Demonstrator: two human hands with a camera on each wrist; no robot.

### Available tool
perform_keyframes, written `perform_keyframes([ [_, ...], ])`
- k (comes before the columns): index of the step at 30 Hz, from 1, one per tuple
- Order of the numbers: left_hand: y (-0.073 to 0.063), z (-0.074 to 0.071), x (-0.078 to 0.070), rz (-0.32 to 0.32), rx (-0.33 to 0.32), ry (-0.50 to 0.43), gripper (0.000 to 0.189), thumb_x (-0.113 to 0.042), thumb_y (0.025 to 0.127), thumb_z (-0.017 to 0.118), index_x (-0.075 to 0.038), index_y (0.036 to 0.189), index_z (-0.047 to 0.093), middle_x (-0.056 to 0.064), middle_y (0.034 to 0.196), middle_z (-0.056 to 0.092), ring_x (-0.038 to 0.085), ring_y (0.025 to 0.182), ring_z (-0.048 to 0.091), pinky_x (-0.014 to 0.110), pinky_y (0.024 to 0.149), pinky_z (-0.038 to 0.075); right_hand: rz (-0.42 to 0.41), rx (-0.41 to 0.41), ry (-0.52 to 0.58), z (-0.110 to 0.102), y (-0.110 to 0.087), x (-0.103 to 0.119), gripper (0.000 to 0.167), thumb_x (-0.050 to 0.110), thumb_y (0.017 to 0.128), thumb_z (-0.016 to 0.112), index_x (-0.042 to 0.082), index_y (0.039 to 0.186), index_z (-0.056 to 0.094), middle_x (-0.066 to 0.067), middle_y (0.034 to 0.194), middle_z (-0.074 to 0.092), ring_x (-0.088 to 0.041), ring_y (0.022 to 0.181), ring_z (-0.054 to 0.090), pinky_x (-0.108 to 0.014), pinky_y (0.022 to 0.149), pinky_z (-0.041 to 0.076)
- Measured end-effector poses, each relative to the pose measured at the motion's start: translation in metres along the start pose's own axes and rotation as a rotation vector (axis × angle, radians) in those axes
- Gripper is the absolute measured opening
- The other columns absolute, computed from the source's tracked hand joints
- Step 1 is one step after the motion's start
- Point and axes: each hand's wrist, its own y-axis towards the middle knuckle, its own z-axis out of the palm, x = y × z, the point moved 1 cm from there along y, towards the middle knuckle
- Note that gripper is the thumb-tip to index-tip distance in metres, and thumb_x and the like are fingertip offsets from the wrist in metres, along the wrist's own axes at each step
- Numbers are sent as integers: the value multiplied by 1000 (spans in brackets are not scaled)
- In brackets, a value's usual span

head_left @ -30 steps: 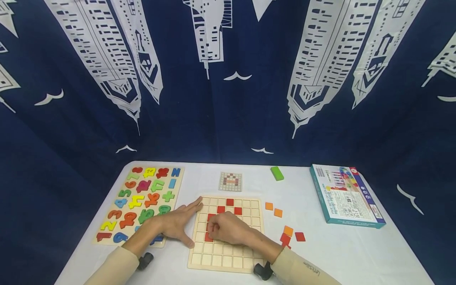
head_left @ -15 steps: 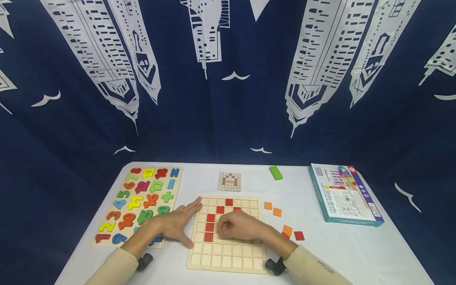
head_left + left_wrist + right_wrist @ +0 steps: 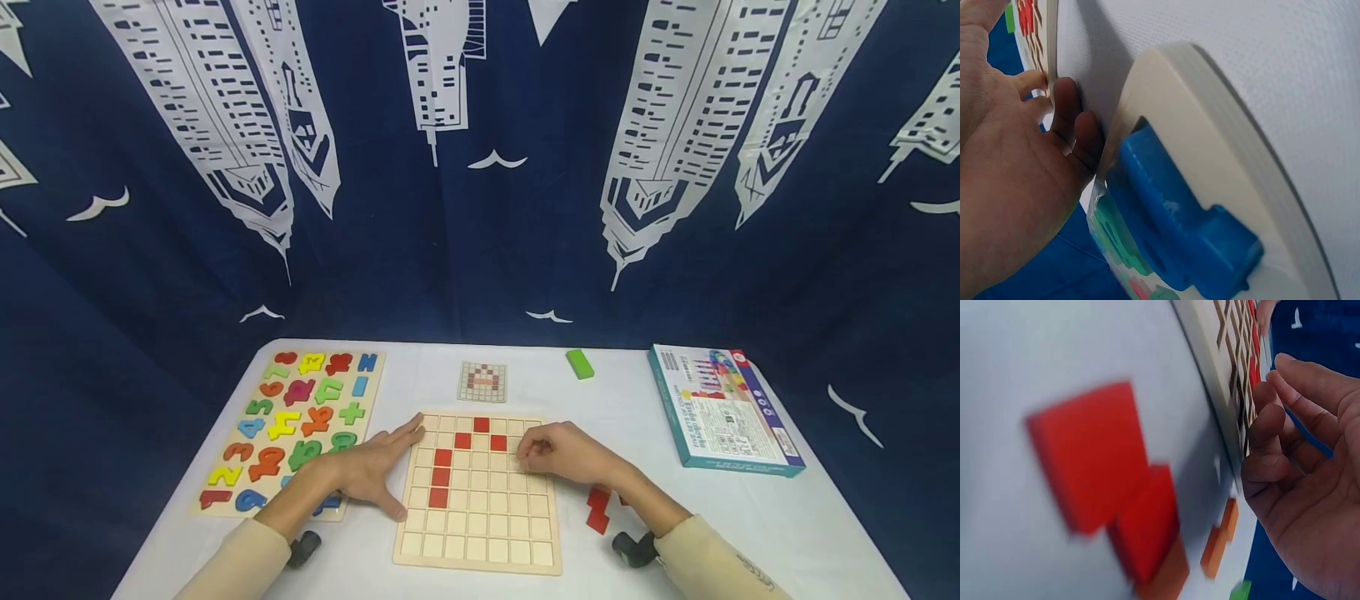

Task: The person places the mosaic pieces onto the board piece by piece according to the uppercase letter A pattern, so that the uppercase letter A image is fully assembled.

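Observation:
My left hand (image 3: 369,473) is spread at the left side of the wooden grid board (image 3: 480,569), thumb and fingertips at its edge. Several red square tiles (image 3: 441,477) sit in the board's cells, stepping down from the top row to the left. My right hand (image 3: 564,452) hovers over the board's upper right edge with fingers loosely bent, and nothing shows between them in the right wrist view. Loose red tiles (image 3: 1091,456) and orange tiles (image 3: 1213,551) lie on the table just beyond that edge.
A number puzzle board (image 3: 288,433) with coloured numerals lies at the left. Behind the grid board are a small pattern card (image 3: 482,382) and a green block (image 3: 580,364). A flat box (image 3: 731,412) lies at the back right.
My right hand has lifted from the red tiles at the board's left and moved to its right edge, uncovering a column of them. My left hand has stayed in place.

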Motion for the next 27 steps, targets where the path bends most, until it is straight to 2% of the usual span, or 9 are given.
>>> perform_keyframes([
  [7,0,0,1,2,3,-1,124,-67,53,75,-19,149,13,-4,155,-8,39,135,16,56,103,25,70,-39,-20,-19,-14,-15,8,24,83,68,23,92,69,10,75,61,-10,74,54,-25,65,46],
  [16,2,1,2,4,4,11,123,-69,53,74,-20,149,14,-5,154,-8,39,135,17,56,103,25,135,-71,-46,-37,-36,-30,14,31,83,69,21,94,67,10,75,59,-12,69,54,-24,59,46],
  [27,4,3,4,3,5,14,124,-70,52,73,-22,149,13,-7,154,-9,37,136,16,55,103,26,207,-23,-48,-63,-82,-42,15,29,83,69,19,93,67,6,80,61,-16,74,53,-24,61,45],
])
